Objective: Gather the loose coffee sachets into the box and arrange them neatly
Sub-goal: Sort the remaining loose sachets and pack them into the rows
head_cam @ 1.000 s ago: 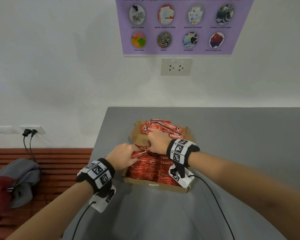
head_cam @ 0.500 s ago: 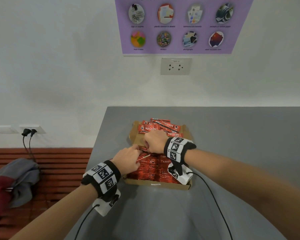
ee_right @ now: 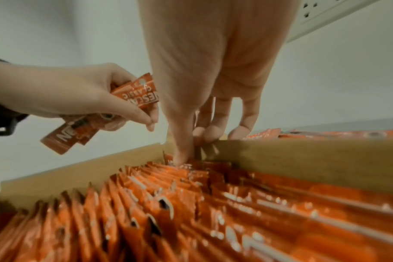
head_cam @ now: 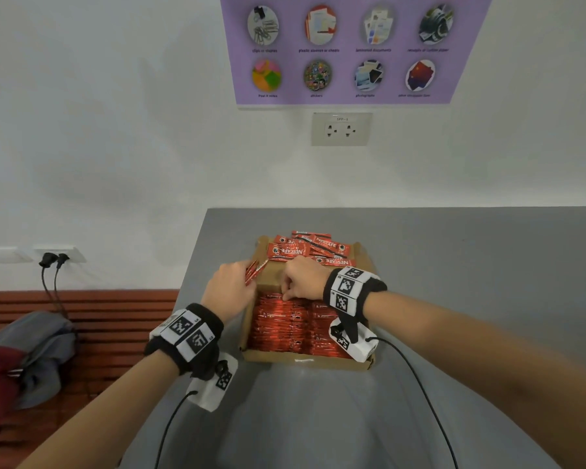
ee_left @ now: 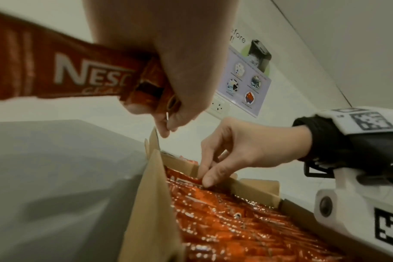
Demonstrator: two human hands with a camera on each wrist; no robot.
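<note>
So the near part of the box is already packed tight with sachets standing on edge in rows, looks pretty tidy. Compared with a second ago the left hand has pulled back from over the rows to just outside the box's left wall, fingers curled round a few sachets, so I'd guess those are waiting to go in. The right hand is at the far end of the rows, thumb and fingertips pinching down at the last sachet by the cardboard divider; hardly any gap left there. Beyond the divider a loose pile lies flat, unsorted. Grey table either side of the box has plenty of room.
</note>
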